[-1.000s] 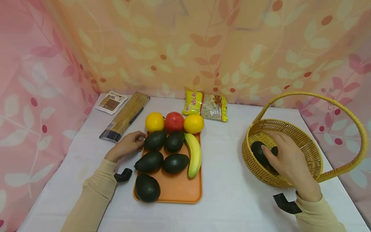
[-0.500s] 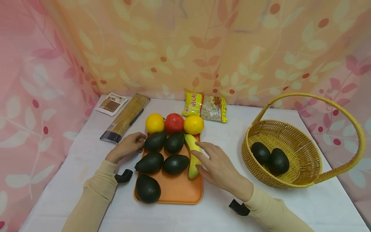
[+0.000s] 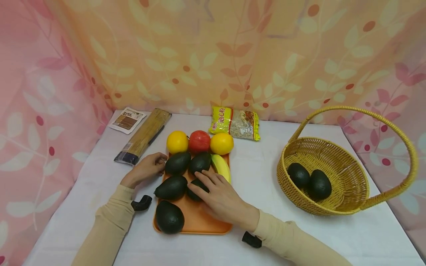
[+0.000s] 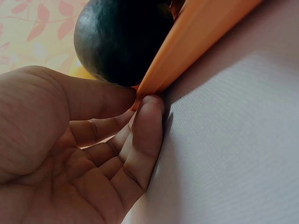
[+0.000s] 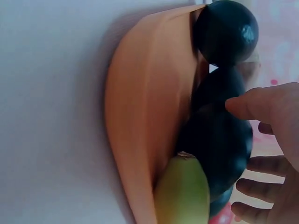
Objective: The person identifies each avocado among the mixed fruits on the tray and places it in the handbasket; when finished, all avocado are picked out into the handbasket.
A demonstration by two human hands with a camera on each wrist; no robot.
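On the white cloth-covered table (image 3: pixel 256 166), through my head camera, I see a rectangular orange tray (image 3: pixel 196 220), its left rim pinched between the thumb and fingers of the left hand (image 3: pixel 148 168); the left wrist view shows that grip clearly. The right hand (image 3: pixel 224 199) reaches over the tray with its fingers spread and its thumb parted from them, above a dark green, oval avocado (image 3: pixel 195 189) that it partly hides. I cannot tell whether any fingertip touches it. That avocado lies on the tray, between another dark avocado (image 3: pixel 171 187) and a curved yellow banana (image 3: pixel 221 168), which the hand also partly covers. I count three more dark avocados (image 3: pixel 170 217) there, one at the near left corner and two farther back. Along the far end sit a round red apple (image 3: pixel 199 141) and two rounded yellow fruits (image 3: pixel 222 143), one on either side of it. Well to the right, a round, woven tan basket (image 3: pixel 299 203) with a tall hooped handle holds two dark green avocados (image 3: pixel 320 184), side by side.
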